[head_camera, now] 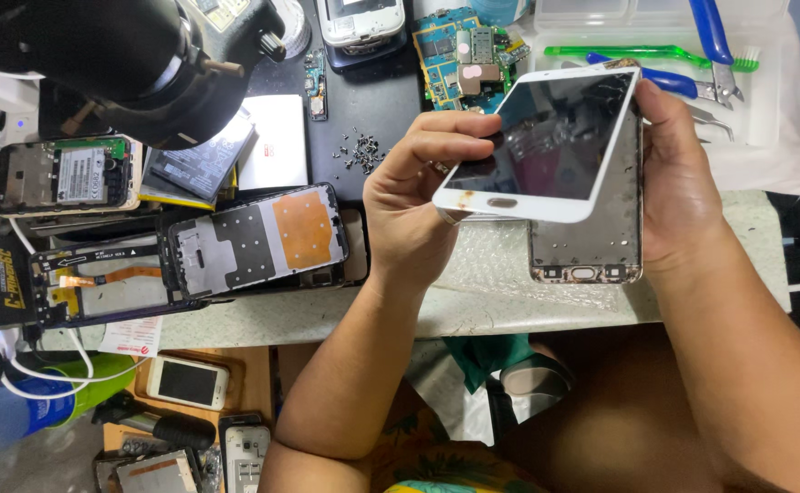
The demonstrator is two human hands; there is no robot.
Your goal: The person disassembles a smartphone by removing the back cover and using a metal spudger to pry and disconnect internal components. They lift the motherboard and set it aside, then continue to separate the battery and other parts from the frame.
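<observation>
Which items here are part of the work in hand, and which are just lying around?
In hand: white screen, left hand, phone frame, right hand.
Lying about: screws, circuit board, blue pliers, dismantled phones.

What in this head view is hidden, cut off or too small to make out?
- Left hand fingertips: behind the white phone screen.
- Phone frame top: covered by that screen, gripped by the right hand.
- Loose screws: too small to count.
- Blue pliers: handles cut by the top edge.
</observation>
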